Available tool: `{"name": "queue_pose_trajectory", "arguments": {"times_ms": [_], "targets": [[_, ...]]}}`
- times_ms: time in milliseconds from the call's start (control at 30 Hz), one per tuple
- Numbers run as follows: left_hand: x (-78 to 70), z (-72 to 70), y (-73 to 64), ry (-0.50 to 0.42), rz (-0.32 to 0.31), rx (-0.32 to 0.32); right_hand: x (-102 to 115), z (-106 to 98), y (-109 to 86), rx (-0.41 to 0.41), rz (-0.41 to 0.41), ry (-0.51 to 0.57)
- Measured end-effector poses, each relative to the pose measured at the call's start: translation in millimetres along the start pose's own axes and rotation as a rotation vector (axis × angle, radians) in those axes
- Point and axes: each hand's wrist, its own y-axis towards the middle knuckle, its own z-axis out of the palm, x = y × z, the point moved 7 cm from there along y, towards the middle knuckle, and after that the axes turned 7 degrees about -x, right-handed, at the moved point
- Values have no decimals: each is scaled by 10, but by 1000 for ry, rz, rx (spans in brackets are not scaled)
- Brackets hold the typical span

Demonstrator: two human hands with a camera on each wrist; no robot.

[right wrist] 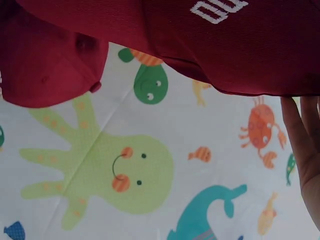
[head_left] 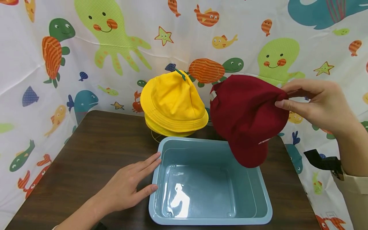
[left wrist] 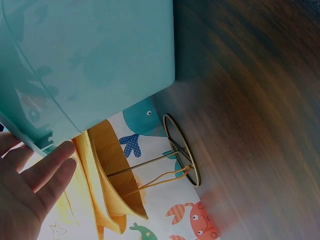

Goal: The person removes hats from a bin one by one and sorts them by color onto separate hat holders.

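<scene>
My right hand [head_left: 322, 102] pinches a dark red baseball cap [head_left: 247, 111] at its right side, between thumb and fingers. The cap's brim hangs down over the back right corner of a light blue plastic basin [head_left: 267, 204]. White lettering shows on the cap [right wrist: 240, 45] in the right wrist view. A second red cap [right wrist: 50, 70] appears behind it there, mostly hidden in the head view. My left hand [head_left: 129, 182] rests with straight fingers against the basin's left rim. In the left wrist view its fingertips [left wrist: 62, 150] touch the basin [left wrist: 100, 60] edge.
Yellow brimmed hats [head_left: 173, 102], one over another, sit on a wire stand [left wrist: 180, 150] behind the basin. The dark wooden table [head_left: 95, 153] extends to the left. A white curtain [head_left: 184, 28] with sea animals hangs close behind.
</scene>
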Motion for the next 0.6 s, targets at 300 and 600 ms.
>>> {"name": "queue_pose_trajectory", "arguments": {"times_ms": [300, 600], "targets": [[-3, 7, 4, 3, 1, 2, -145, -134, 69, -46, 102, -96], [-2, 3, -4, 0, -10, 8, -304, -211, 134, -63, 137, -156]]}}
